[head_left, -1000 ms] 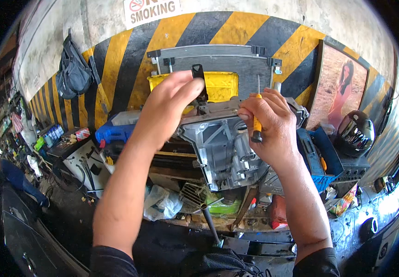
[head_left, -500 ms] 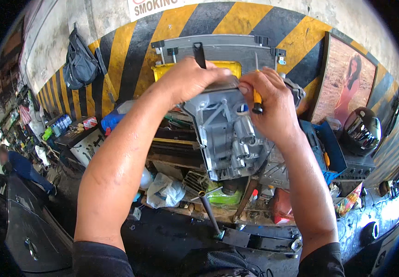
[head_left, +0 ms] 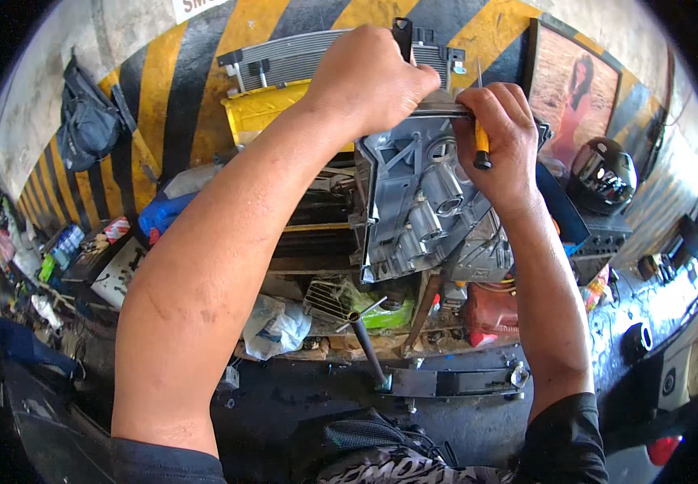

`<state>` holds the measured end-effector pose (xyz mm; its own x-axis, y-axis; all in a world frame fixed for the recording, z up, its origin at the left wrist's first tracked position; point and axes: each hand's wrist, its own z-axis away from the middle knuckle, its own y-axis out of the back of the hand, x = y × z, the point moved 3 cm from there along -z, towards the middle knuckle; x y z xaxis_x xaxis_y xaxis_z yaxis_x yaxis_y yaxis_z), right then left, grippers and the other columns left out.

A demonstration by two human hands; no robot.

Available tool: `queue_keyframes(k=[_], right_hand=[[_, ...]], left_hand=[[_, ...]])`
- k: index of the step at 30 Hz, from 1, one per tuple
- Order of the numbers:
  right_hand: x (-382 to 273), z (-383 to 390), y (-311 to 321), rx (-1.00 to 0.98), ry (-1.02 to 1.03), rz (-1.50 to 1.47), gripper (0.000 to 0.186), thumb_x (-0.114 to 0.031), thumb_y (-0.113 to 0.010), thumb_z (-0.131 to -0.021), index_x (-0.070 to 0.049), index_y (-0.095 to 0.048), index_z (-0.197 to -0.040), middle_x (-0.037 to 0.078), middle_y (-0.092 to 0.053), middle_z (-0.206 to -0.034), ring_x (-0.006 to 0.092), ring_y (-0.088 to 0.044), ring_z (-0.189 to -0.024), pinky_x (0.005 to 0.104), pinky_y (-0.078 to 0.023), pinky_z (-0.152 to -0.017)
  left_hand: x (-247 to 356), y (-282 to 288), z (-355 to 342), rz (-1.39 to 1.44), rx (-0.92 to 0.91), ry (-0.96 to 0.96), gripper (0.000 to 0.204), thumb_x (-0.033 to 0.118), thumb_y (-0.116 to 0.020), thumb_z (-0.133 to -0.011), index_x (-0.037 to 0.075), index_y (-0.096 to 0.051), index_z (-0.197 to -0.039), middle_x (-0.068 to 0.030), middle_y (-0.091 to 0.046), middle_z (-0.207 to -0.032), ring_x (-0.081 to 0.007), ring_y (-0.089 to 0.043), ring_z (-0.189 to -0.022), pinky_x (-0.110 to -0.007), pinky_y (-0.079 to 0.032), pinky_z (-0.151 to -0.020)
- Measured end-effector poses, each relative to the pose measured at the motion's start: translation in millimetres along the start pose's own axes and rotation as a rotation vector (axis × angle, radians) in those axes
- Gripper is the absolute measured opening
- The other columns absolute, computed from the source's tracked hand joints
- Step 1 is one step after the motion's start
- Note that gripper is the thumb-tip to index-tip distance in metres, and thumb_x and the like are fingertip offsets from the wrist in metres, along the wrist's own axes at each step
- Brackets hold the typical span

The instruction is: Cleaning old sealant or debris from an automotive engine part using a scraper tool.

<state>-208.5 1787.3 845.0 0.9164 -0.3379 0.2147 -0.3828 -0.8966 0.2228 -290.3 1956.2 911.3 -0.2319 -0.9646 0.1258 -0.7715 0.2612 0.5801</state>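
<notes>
A grey cast-metal housing [head_left: 396, 214], ribbed and with round bosses inside, stands tilted on the bench in front of me. My left hand [head_left: 373, 81] is closed round a flat black tool handle [head_left: 402, 34] with a hole in its end, just above the housing's far rim; the tool's working end is hidden. At the rim's far right, my right hand [head_left: 498, 133] grips the housing, its thumb over the edge. That same hand also keeps a screwdriver [head_left: 481, 145] with a yellow-and-black handle tucked in the fingers, its shaft pointing up.
A yellow panel [head_left: 260, 113] and a finned radiator [head_left: 292, 60] lean against the striped wall. To the right are a dark helmet [head_left: 603, 176] and a blue metal box [head_left: 563, 214]. Below the bench stand a plastic bag [head_left: 276, 327] and a jack-like steel post [head_left: 369, 351].
The view has shifted to the right. My left hand has lifted and moved rightward along the housing's far rim. The housing sits farther right against the wall; my right hand keeps its hold.
</notes>
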Motion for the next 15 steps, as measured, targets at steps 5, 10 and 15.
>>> queue_keyframes(k=[5, 10, 15], right_hand=[[-25.6, 4.7, 0.8, 0.153, 0.067, 0.049, 0.037, -0.003, -0.074, -0.062, -0.010, -0.065, -0.097, 0.011, -0.058, -0.086, 0.0351, -0.058, -0.087, 0.0463, -0.050, -0.074], [-37.9, 1.9, -3.1, 0.169, 0.006, 0.129, 0.033, -0.005, -0.073, -0.061, -0.010, -0.064, -0.093, 0.010, -0.057, -0.084, 0.0351, -0.058, -0.087, 0.0467, -0.050, -0.073], [-34.9, 8.3, -4.7, 0.161, -0.066, 0.173, 0.028, -0.006, -0.074, -0.065, -0.011, -0.061, -0.089, 0.009, -0.057, -0.083, 0.0352, -0.059, -0.089, 0.0467, -0.051, -0.070]], left_hand=[[-0.1, 6.3, 22.3, 0.053, 0.051, -0.022, 0.036, 0.033, -0.062, -0.090, 0.005, -0.073, -0.069, -0.0105, -0.062, -0.057, -0.0261, -0.062, -0.054, -0.042, -0.050, -0.057], [-5.7, 9.5, 18.3, 0.274, 0.012, 0.024, 0.050, 0.047, -0.060, -0.098, 0.006, -0.072, -0.072, -0.0081, -0.061, -0.056, -0.0255, -0.065, -0.058, -0.043, -0.050, -0.061], [5.6, 3.9, 48.8, 0.192, 0.117, 0.022, 0.051, 0.054, -0.068, -0.097, 0.003, -0.069, -0.096, -0.0093, -0.067, -0.072, -0.0220, -0.068, -0.068, -0.040, -0.052, -0.069]])
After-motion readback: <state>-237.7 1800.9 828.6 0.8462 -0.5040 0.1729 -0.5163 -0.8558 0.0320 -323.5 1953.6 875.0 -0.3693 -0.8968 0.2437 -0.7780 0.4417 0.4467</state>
